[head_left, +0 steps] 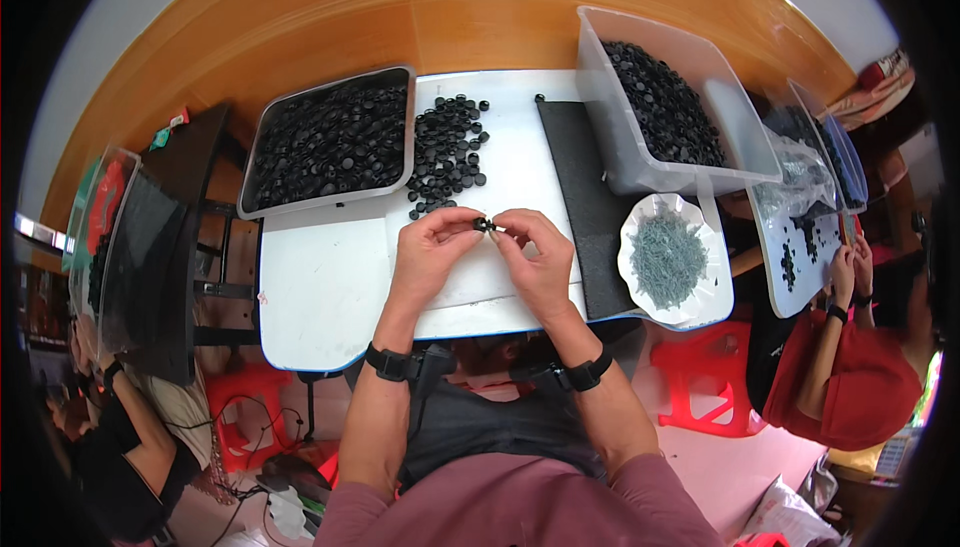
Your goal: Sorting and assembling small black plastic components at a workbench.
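Over the white tabletop my two hands meet fingertip to fingertip. My left hand (432,249) is closed, pinching a small black round part (482,224) between thumb and fingers. From the other side, my right hand (538,257) is closed in a pinch against the same part; whether its fingertips also hold a separate tiny piece is too small to tell. Just beyond my left hand lies a loose heap of black round parts (448,152). To the right of my right hand, a scalloped white dish (632,282) holds a pile of thin grey-green slivers (668,257).
Black parts fill a shallow clear tray (412,142) at left and a deep translucent bin (680,169) at right. A black mat (585,207) lies beside the dish. Co-workers sit at both sides, one in red (850,387). Red stools (705,377) stand below.
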